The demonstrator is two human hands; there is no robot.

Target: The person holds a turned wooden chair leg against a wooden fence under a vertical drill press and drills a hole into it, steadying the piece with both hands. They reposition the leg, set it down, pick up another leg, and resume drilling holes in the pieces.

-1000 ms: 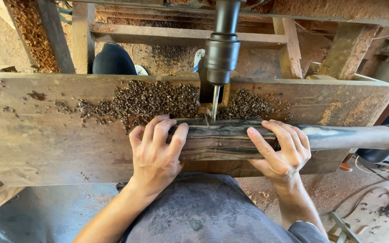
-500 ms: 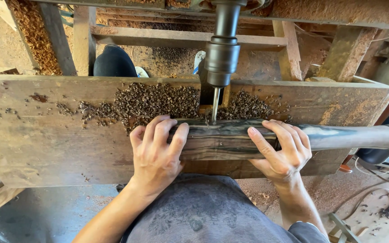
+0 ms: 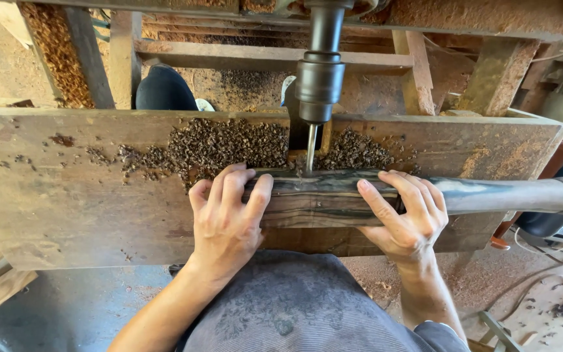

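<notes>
On the wooden bench [image 3: 60, 208] we see a long dark striped wood piece [image 3: 320, 195] lying crosswise along the near edge, right under the drill. Left hand [image 3: 226, 221] lies flat over the piece's left part, fingers [image 3: 236, 186] spread across its top, palm wrapped down the front face, so it clamps the piece against the bench. Right hand [image 3: 405, 218] grips the piece further right, fingers [image 3: 392, 192] curled over the top, thumb tucked below; both hands hold the piece, neither is loose. Between the hands the drill bit [image 3: 310, 151] points straight down, tip touching the piece's top near its far edge; we cannot tell how deep it sits. Above the bit hangs the dark chuck [image 3: 320, 81] on a vertical spindle. Behind the piece, dark wood chips [image 3: 229, 143] pile on the bench, more left of the bit, a smaller heap on its right. To the right the piece runs on past the right hand as a rounded grey end [image 3: 522, 194] overhanging the bench. Beyond the bench, a dark rounded object [image 3: 163, 88] shows, partly hidden. Near us, a grey shirt [image 3: 294, 306] fills the bottom middle. Sawdust covers the floor [image 3: 542, 300] at right.
</notes>
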